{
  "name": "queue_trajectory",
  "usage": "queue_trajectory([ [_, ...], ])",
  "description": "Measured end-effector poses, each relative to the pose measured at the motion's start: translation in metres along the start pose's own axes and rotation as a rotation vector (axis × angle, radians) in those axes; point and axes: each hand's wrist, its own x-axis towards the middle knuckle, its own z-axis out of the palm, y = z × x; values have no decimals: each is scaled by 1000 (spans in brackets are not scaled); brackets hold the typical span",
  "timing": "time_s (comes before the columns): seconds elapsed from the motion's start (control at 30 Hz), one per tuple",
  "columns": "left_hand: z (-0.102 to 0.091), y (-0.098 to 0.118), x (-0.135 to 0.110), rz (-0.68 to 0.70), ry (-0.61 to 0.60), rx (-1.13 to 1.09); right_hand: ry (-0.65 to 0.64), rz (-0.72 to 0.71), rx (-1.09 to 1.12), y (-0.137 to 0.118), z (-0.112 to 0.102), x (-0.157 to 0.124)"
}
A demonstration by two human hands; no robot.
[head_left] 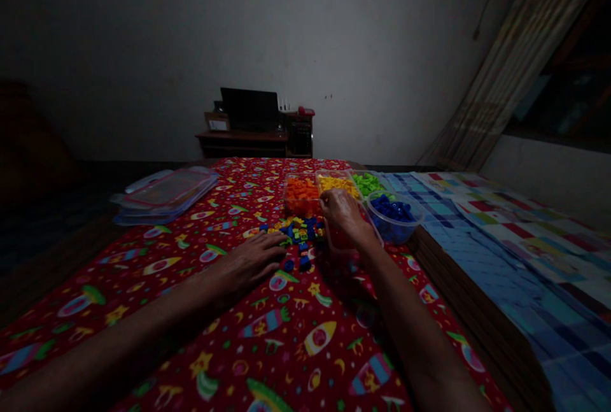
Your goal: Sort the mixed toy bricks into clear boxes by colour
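Nearest, the red patterned cloth (pixel 281 374) is crossed by both forearms; if it were dragged by either, folds could be raised and loose pieces shifted. Farther in, the left hand (pixel 260 253) is laid open, palm down with fingers extended, at the left edge of the mixed pile (pixel 300 231) of blue, yellow and green pieces; whether anything is covered by it cannot be told. Stray pieces could be scattered by a sideways slide of those fingers. To the right, the right hand (pixel 342 209) is held with fingers curled above the near clear box (pixel 346 251); whether a piece is pinched cannot be told. Because several containers are crowded there, a piece could be dropped into the wrong one, especially in such dim light. The round tub (pixel 400 234) of blue pieces, set by the table's right edge, could be nudged over by the wrist. Beyond, the orange pieces (pixel 301 190), yellow pieces (pixel 338 183) and green pieces (pixel 368 183) could be mixed if a rim were caught. At far left, stacked lids (pixel 167 191) could be made to slip if bumped.
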Motion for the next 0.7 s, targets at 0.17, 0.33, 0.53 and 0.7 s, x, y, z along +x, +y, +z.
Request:
queue_trajectory([
  [0.17,6,-27,-13,-112,110,-39,-77,-79,-21,-5,-5,-4],
  [0.33,8,-17,2,-17,211,-83,-284,-195,2,-21,-3,-12],
  [0.53,21,4,48,131,51,-135,-141,-204,-21,-23,3,-14],
  [0.7,28,-3,53,-106,174,-200,-185,-205,-25,-19,6,-12],
])
